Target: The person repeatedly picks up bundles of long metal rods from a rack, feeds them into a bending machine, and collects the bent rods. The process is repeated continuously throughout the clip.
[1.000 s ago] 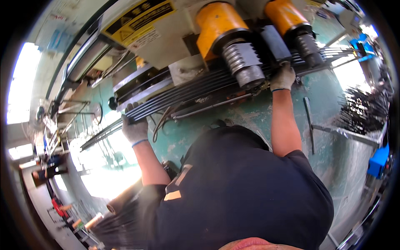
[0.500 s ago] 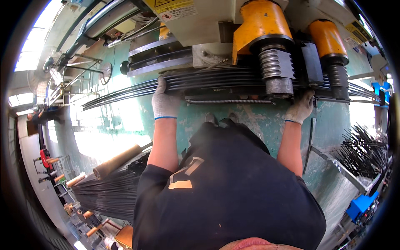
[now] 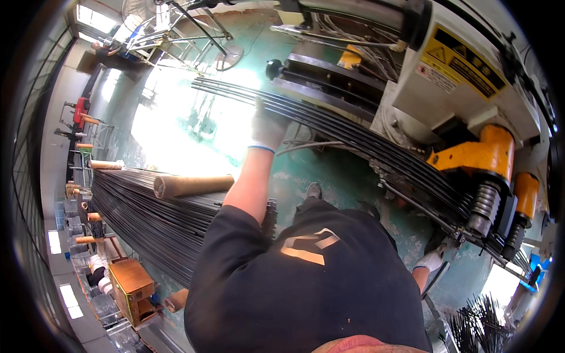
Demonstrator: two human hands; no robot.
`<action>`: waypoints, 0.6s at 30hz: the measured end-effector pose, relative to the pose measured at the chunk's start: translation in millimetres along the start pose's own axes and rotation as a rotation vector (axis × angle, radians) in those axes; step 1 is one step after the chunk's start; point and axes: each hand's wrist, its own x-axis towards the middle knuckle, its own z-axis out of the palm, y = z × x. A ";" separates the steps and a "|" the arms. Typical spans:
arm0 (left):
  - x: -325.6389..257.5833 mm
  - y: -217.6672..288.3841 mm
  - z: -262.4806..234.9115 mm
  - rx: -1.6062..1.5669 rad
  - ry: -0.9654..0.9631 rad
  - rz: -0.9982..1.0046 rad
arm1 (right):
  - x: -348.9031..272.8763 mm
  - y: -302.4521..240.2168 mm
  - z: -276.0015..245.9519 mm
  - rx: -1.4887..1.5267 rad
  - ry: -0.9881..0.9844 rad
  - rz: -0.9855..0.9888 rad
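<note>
My left hand, in a pale glove with a blue cuff edge, grips a bundle of long thin black rods near their free left end. The thumb shows on the near side; the other fingers are hidden or washed out by glare. Toward the right, the rods run under the ribbed metal roller below an orange machine arm. Low at the right, my gloved right hand is beside the near edge of the machine. Its fingertips are hard to make out there, so whether it holds anything is unclear.
A stack of black rods lies at the left, with a brown cardboard tube on it. More short rods stand at lower right. A wooden cabinet is at lower left. The pale machine housing stands at upper right.
My view has turned left, so the machine now appears farther right and slanted. My left hand remains on the rods; my right hand appears lower and farther right, near the machine's edge.
</note>
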 end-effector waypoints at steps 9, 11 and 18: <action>129.9 251.9 -67.1 0.198 0.323 0.365 | -112.6 93.0 13.1 0.012 -0.190 0.430; 142.1 284.7 -89.6 0.248 0.345 0.376 | -129.8 89.1 8.6 0.008 -0.187 0.465; 153.8 297.5 -80.6 0.473 0.202 0.285 | -160.6 81.4 -3.3 -0.190 -0.145 0.407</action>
